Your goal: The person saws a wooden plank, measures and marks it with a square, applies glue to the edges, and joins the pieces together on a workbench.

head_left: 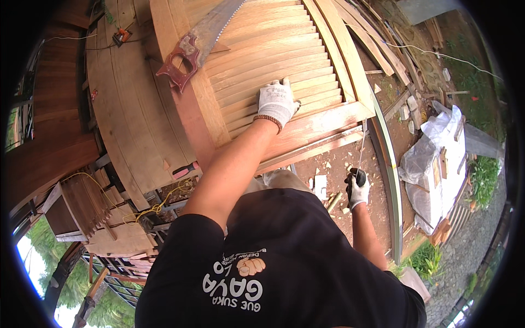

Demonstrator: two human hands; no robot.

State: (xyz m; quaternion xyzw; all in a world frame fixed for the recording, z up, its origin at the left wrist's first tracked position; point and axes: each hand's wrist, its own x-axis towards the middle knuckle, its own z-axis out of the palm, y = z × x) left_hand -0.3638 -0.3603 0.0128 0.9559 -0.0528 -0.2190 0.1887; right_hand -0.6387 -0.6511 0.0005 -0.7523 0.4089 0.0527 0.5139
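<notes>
My left hand, in a white work glove with a beaded bracelet at the wrist, lies fairly flat on the slats of a wooden louvered panel. Lower and to the right, my right hand, gloved in white and black, is closed round a tool with a thin metal shaft. That shaft points up toward the panel's near right corner; the handle is hidden in my fist, so its exact kind is unclear. A handsaw with a dark red handle rests across the panel's left frame.
Wide boards form a work surface on the left, with a pink-and-black handle at its near edge and an orange power tool farther off. Wood chips litter the ground. Plastic sheeting covers a pile at right. A yellow cord runs lower left.
</notes>
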